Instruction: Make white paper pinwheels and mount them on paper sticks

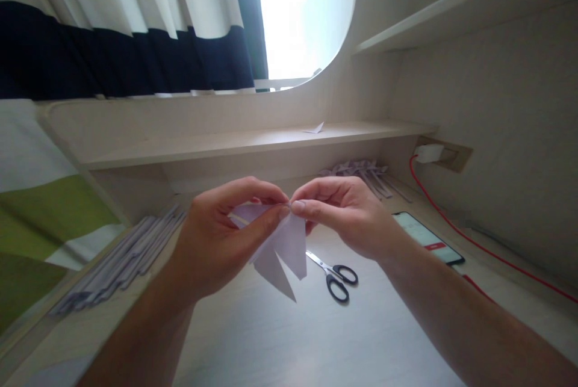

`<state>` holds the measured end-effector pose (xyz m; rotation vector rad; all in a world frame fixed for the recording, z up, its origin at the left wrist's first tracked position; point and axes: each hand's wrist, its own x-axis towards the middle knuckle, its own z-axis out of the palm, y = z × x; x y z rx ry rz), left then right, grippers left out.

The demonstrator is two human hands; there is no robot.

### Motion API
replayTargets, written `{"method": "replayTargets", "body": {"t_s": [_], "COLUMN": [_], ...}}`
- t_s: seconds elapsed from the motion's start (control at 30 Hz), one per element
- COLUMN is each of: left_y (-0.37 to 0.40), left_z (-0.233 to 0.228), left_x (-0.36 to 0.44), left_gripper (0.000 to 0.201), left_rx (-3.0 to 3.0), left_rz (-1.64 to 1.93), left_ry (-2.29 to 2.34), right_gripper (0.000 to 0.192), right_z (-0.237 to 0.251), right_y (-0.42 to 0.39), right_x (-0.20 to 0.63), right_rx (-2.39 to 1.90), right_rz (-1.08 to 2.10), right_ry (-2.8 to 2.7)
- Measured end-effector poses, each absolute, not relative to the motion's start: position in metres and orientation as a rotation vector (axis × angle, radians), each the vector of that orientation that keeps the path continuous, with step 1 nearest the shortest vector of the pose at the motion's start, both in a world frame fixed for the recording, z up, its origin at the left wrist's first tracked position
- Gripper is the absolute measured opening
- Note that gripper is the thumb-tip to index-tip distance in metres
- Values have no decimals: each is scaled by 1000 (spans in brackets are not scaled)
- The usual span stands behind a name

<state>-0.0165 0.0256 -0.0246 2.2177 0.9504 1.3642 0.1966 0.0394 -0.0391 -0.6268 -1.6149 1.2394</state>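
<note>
A folded piece of white paper [293,245] hangs in the air over the desk, its pointed flaps facing down. My left hand [226,236] pinches its upper edge between thumb and fingers. Close beside it, the thumb and forefinger of my right hand [345,212] pinch the same edge, and the fingertips of both hands nearly meet. Part of the paper is hidden behind my left thumb and fingers. Below and just right of the paper, scissors [334,275] with black handles lie on the desk, their blade tips covered from view.
Long folded paper strips [121,254] lie at the left, with more strips [361,173] at the back right. A phone [428,236] rests by my right forearm, near a red cable [451,221] from a white charger [428,152]. A small paper scrap [316,129] sits on the shelf [226,143].
</note>
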Motion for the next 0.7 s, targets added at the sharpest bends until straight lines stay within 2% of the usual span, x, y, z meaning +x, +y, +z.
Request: {"method": "replayTargets", "body": {"t_s": [0.4,0.7], "left_y": [26,30], "left_z": [-24,-28], "left_x": [-16,-15], "left_gripper": [2,3], "left_rx": [2281,2304], "left_rz": [1370,1350], "left_ry": [1036,1097], "right_gripper": [21,12], "right_z": [-40,-40], "right_y": [36,26], "right_x": [197,191], "right_rx": [-688,-814], "right_rz": [1154,619], "right_ry": [-1685,-1840]}}
